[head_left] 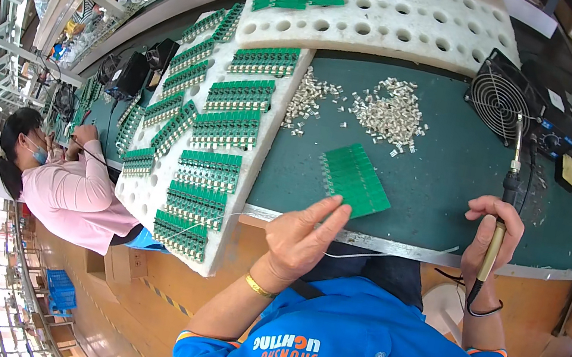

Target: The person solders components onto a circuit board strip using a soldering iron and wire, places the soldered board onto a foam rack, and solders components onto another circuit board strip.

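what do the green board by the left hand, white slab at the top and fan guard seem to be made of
Green board: probably rigid laminate, smooth, with faint parallel lines. White slab: likely foam, dull, thick and pierced with round holes. Fan guard: apparently metal wire, in thin, pale rings.

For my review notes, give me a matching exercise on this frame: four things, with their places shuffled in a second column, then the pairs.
Things:
1. Soldering iron
2. Single green board
3. Small pale parts
4. Round fan

Places:
A. In two piles on the dark green tabletop
B. Beyond the right hand, toward the tabletop's far right
C. In the right hand
D. At the fingertips of the left hand

Pairs: 1-C, 2-D, 3-A, 4-B
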Action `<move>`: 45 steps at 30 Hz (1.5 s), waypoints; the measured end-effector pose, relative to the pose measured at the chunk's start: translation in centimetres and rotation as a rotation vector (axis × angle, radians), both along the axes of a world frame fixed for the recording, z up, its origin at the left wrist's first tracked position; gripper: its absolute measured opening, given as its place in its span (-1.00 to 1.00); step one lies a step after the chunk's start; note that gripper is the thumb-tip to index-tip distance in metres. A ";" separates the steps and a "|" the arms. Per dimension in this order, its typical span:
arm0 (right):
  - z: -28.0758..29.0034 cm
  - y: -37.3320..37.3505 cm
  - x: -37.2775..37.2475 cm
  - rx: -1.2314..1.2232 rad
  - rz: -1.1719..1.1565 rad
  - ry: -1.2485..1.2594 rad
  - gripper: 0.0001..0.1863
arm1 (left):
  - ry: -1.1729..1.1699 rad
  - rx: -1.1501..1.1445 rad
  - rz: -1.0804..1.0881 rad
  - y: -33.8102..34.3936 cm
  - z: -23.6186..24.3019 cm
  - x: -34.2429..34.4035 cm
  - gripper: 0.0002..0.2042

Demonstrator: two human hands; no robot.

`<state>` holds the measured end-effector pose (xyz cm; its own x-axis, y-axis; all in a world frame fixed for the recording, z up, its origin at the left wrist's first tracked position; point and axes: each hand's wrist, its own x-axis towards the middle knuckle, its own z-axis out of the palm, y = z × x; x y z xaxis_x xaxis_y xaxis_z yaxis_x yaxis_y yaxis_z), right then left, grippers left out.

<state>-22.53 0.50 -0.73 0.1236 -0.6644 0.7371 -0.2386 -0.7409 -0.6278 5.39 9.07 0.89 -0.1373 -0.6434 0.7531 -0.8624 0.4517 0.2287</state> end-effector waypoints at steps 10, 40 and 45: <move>-0.8 -0.7 1.7 0.010 0.039 0.050 -0.72 | 0.057 0.175 0.049 4.5 -4.2 0.8 -0.64; -5.6 -0.5 -0.3 0.146 -0.048 0.195 -0.71 | 0.999 0.827 1.177 8.7 3.0 43.3 -0.53; -5.4 -0.4 -0.4 0.168 -0.060 0.198 -0.72 | 0.966 0.865 1.104 8.1 3.0 42.8 -0.59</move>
